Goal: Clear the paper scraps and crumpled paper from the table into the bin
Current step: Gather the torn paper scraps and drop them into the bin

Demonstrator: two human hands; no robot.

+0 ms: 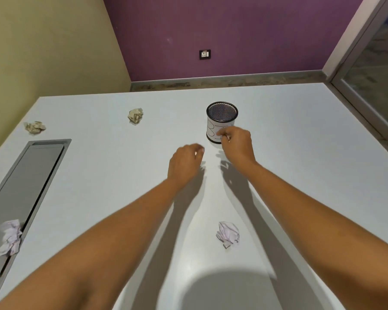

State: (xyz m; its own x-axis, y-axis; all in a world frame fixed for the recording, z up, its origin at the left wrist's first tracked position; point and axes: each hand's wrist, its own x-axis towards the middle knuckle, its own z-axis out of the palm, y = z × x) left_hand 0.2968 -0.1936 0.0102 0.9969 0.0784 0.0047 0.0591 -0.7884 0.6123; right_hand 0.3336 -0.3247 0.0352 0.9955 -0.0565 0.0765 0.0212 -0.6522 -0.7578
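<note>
Both hands out over middle of table [300, 157]. Right hand [236, 143] directly in front of bin [211, 127], overlapping its white wall. Fingers curled in, tips bunched; pinching scrap or not, cannot tell. Left hand [184, 162] just left of it, low over tabletop, fingers curled under; contents unclear too. Bin upright, far centre-right. Beige paper ball [135, 115] far centre-left, second beige ball [34, 127] far left. White paper ball [227, 233] near, between forearms. Other white ball [9, 238] on grey panel [25, 180], near left.

Office or meeting room, white table [300, 157] with grey cable hatch [25, 186], wall socket [205, 54], glazed partition [372, 74]
</note>
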